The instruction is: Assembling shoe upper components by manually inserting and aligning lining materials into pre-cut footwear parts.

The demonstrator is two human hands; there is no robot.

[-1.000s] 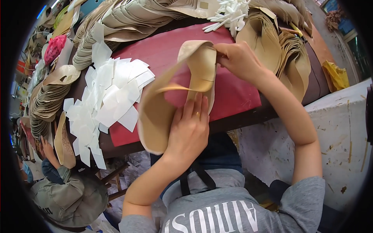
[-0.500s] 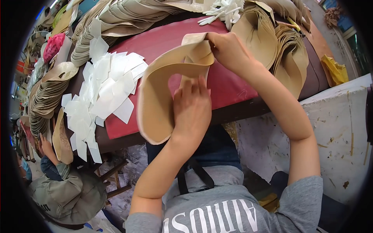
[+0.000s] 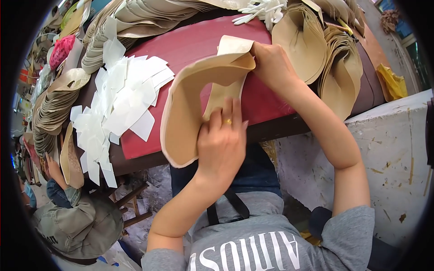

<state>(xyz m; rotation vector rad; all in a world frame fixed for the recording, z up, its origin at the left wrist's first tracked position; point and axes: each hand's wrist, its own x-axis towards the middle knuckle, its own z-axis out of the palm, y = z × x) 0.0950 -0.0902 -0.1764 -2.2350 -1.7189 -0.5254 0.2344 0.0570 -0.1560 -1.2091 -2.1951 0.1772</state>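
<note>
A tan leather-like shoe upper piece [image 3: 181, 113] with a pale edge is held up, curved into a loop. My right hand [image 3: 273, 63] pinches its upper right end, where a cream-coloured flap folds over. My left hand [image 3: 221, 144], a ring on one finger, is at the near side of the loop. Its fingers are stretched up against the inner strip of the piece, and the thumb lies apart at the right. What is under the left fingertips is hidden.
A red mat [image 3: 271, 101] covers the dark bench. White plastic-like pieces [image 3: 124, 97] are heaped at left, white sticks [image 3: 266, 11] at the back. Stacks of tan uppers [image 3: 300, 45] stand behind and right. A co-worker in a cap [image 3: 77, 226] sits at lower left beside more stacked uppers [image 3: 56, 106].
The upper piece has opened into a wider loop, its pinched end shifting slightly right with my right hand. My left hand has drawn down a little, fingers straighter and slightly more spread.
</note>
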